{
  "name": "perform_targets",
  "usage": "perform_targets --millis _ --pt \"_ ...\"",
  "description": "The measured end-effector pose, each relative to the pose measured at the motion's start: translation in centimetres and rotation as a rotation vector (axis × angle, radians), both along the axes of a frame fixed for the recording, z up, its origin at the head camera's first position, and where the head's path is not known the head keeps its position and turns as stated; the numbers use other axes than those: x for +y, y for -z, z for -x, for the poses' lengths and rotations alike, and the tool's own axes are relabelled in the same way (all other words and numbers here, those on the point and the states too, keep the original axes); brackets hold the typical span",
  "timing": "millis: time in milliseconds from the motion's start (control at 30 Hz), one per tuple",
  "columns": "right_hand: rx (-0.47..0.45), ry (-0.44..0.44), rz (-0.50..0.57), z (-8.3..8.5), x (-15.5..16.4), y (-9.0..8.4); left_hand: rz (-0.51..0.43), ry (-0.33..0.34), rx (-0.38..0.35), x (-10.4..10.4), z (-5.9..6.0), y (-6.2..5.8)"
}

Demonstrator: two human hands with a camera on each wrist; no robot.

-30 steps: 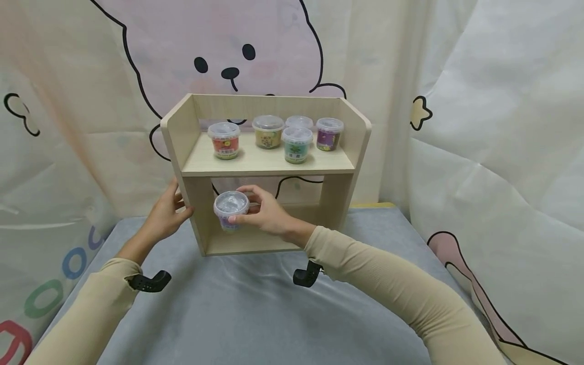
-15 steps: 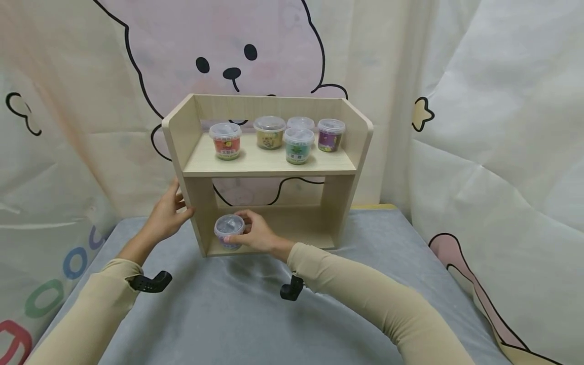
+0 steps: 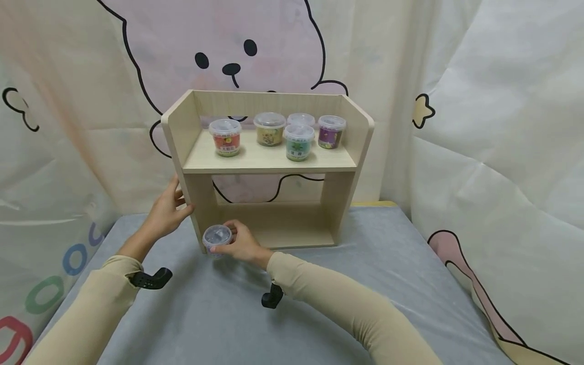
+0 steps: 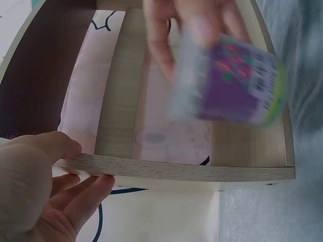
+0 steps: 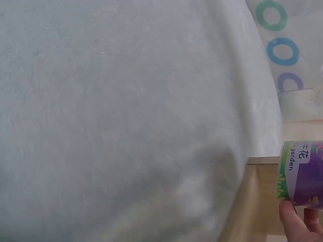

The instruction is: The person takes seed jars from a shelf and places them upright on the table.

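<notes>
Grey cloth (image 3: 319, 304) covers the counter, cartoon-bear curtains (image 3: 255, 56) hanging behind a two-tier wooden shelf unit (image 3: 269, 165). From my remote seat I see the right hand (image 3: 242, 244) curled round a small purple-labelled tub (image 3: 217, 236) with a clear lid, held at the front left corner of the unit's lower tier, right at the cloth's edge; the right wrist view shows a fingertip (image 5: 292, 214) under the tub's label (image 5: 302, 171). The left hand (image 3: 168, 215) grips the unit's left side panel (image 3: 175, 137), thumb on its front edge and fingers behind, as the left wrist view confirms (image 4: 45, 186). I judge the step in hand to be shifting this tub about the lower tier, whether in or out I cannot tell. Whatever comes next calls for a level wrist and a steady brace on the panel, lest the light unit slide. Both forearms reach forward, sleeved in beige, the right bent inward across the cloth. Five more tubs (image 3: 274, 133) stand on the upper tier
</notes>
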State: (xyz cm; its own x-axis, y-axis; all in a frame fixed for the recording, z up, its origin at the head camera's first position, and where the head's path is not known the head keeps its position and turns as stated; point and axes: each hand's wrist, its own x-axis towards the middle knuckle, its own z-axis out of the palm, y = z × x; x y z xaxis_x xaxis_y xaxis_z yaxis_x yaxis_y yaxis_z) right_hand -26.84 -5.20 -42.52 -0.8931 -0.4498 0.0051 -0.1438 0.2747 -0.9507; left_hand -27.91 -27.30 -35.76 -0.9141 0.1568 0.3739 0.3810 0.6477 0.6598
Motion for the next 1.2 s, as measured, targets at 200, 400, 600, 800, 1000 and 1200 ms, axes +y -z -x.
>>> perform_targets --millis 200,400,600,800,1000,1200 --pt "0.008 0.023 -0.028 0.2 -1.4 2.0 -0.001 -0.004 -0.006 -0.1 0.1 -0.1" --pt "0.003 0.030 -0.082 0.1 -2.6 3.5 -0.009 -0.014 -0.018 -0.3 -0.1 -0.3" --pt "-0.020 0.063 -0.111 -0.2 -3.5 4.1 -0.016 -0.004 -0.008 -0.2 -0.1 -0.4" --pt "-0.018 0.071 -0.141 -0.1 -4.1 4.3 -0.024 0.003 0.006 -0.1 -0.1 -0.1" --pt "0.003 0.055 -0.209 -0.1 -4.3 4.2 -0.019 -0.002 0.010 -0.1 0.0 0.0" --pt "-0.013 -0.001 -0.241 0.0 -4.1 4.1 -0.024 -0.011 -0.005 -0.2 0.0 0.3"
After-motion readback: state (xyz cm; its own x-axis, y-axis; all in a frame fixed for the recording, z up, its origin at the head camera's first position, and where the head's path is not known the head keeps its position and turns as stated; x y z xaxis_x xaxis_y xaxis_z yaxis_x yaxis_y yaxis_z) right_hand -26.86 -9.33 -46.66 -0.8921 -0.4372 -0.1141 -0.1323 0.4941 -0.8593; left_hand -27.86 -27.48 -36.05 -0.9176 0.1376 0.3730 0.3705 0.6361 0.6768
